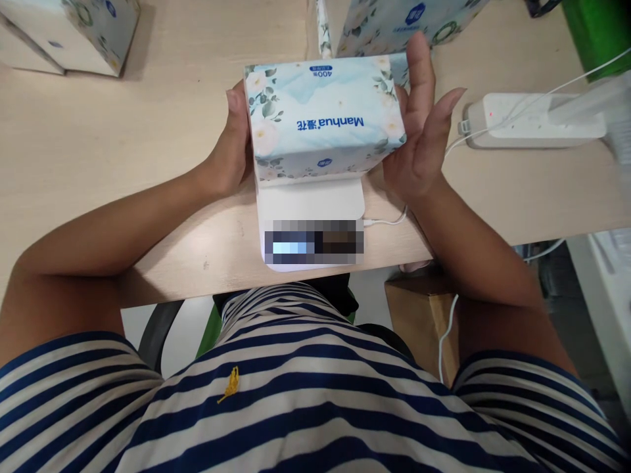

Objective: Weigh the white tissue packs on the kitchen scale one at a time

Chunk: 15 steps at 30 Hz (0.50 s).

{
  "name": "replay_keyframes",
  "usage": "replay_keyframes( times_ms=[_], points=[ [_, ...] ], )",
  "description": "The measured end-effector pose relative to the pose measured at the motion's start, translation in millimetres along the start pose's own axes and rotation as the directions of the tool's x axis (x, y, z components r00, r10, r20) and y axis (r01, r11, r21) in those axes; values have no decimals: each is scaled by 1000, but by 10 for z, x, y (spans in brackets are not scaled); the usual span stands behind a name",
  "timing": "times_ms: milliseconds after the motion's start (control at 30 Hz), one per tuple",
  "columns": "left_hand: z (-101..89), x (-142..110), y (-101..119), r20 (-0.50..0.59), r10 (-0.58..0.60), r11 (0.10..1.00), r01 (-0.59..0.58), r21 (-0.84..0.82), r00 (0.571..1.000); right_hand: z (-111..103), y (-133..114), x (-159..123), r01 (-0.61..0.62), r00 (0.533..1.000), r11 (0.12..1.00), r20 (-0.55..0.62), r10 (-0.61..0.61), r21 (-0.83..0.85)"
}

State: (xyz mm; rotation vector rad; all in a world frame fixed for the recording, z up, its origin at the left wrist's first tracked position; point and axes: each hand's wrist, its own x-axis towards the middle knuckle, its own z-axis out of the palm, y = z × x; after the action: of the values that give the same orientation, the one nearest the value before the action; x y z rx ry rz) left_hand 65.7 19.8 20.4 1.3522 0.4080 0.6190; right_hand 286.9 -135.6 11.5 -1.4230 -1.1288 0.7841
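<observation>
A light-blue tissue pack (325, 118) with white flowers and the print "Manhua", upside down from where I look, is between my hands. It sits over the back of a white digital scale (310, 200); whether it rests on the platform or hangs just above, I cannot tell. My left hand (235, 141) grips the pack's left end, thumb against its edge and the other fingers hidden. At the right end, the palm of my right hand (419, 138) lies close against the pack, its thumb and a finger stretched out and apart. The scale's display is blurred out.
More tissue packs stand at the back left (93, 36) and back centre (394, 26). A white power strip (535, 121) with cables lies on the right. A thin white cable (389, 221) runs from the scale. Below the table edge is a cardboard box (419, 322).
</observation>
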Motion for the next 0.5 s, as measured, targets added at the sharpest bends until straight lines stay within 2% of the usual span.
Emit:
replay_keyframes(
  times_ms=[67,167,300,433,500],
  points=[
    [-17,9,-28,-6,8,999,-8,39,1000,9,5,3,5,1000,1000,-17,-5,9],
    [-35,0,-58,40,38,993,-42,106,998,-3,43,27,14,999,1000,-39,-14,-13],
    [-14,-35,-28,39,24,990,-29,140,999,-69,111,66,10,1000,992,21,-8,-123],
    [-22,-24,-27,-43,-73,997,73,3,996,-83,102,48,98,995,988,42,-94,-123],
    [-68,-19,-83,-41,-97,995,95,-43,994,-63,80,35,177,983,970,82,-165,-164]
  ],
)
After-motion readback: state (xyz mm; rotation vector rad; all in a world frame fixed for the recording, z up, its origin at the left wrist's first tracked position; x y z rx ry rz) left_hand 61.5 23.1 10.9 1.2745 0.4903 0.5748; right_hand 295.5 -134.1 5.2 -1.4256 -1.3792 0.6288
